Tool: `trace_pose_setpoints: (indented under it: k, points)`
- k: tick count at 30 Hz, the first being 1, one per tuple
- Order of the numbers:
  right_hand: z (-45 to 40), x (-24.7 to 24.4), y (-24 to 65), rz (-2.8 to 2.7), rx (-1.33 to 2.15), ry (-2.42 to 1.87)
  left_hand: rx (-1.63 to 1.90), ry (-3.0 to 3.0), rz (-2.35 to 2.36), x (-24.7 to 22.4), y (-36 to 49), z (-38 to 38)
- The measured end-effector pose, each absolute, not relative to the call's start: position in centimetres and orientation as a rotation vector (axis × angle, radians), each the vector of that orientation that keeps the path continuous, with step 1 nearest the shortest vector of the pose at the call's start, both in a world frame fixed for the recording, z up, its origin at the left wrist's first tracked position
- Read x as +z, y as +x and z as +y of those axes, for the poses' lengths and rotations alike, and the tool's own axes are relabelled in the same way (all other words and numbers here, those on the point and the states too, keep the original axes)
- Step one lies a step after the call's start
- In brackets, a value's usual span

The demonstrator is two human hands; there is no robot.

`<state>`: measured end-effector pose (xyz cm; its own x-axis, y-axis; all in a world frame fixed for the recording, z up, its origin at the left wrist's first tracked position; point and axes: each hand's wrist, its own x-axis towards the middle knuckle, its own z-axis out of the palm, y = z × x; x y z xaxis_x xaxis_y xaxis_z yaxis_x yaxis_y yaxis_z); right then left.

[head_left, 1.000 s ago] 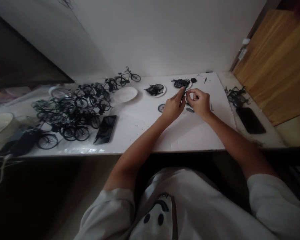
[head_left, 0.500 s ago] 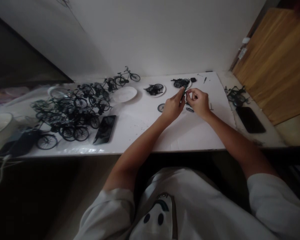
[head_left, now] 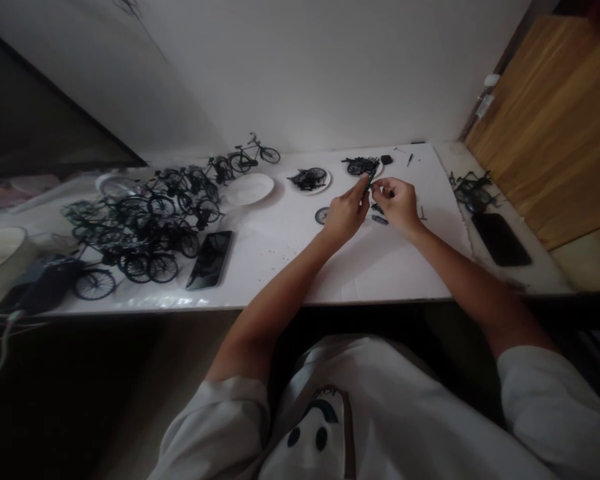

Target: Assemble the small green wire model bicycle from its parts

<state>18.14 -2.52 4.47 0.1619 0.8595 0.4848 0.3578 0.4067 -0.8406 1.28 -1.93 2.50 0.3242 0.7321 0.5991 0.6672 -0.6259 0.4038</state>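
Note:
My left hand point(head_left: 349, 212) is closed on a thin dark part point(head_left: 371, 179), which slants up beyond the fingers. Close against its right side, my right hand point(head_left: 396, 200) has its thumb and fingers pinched together; whatever is between them is too small to make out. Just behind the hands lies a plate of black bicycle parts point(head_left: 361, 166). A small wheel point(head_left: 322, 215) rests left of my left hand, and a small grey piece point(head_left: 379, 219) lies below my right hand.
Many black model bicycles point(head_left: 145, 223) crowd the left side. Near them are a phone point(head_left: 209, 260) and a white plate point(head_left: 250, 189). Another plate of parts point(head_left: 309, 179) stands at the back middle. At the right lie a dark flat object point(head_left: 501, 239) and a green-black model point(head_left: 475, 190).
The fingers of my right hand have shifted slightly beside the dark part. My left hand has hardly moved.

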Motion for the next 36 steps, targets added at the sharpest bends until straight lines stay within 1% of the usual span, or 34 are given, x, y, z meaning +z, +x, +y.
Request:
trace_pose_setpoints:
  k: [3, 9, 13, 15, 20, 23, 27, 36]
  points:
    - [-2.2, 4.2, 18.1, -1.356, 0.688, -1.166, 1.198, 2.498, 1.353, 2.5, 1.2, -1.9]
    - [-2.2, 4.3, 18.2, -1.131, 1.215, -1.112, 1.137, 2.524, 1.414, 2.5, 1.3, -1.8]
    - [-2.1, 4.5, 18.5, -1.127, 1.335, -1.085, 1.188, 2.531, 1.392, 2.5, 1.2, -1.7]
    - [-2.1, 4.5, 18.4, -1.164, 1.238, -1.099, 1.201, 2.526, 1.402, 2.5, 1.2, -1.7]
    - [-2.8, 4.4, 18.2, -1.452, 0.514, -1.146, 1.226, 2.484, 1.457, 2.6, 1.4, -2.1]
    - [-3.5, 4.6, 18.4, -1.573, 0.278, -1.142, 1.250, 2.465, 1.464, 2.9, 1.6, -2.5]
    - [-3.8, 4.8, 18.5, -1.585, 0.223, -1.109, 1.267, 2.460, 1.443, 3.2, 1.7, -2.9]
    - [-3.4, 4.9, 18.0, -1.513, 0.335, -1.166, 1.253, 2.478, 1.428, 2.8, 1.6, -2.4]
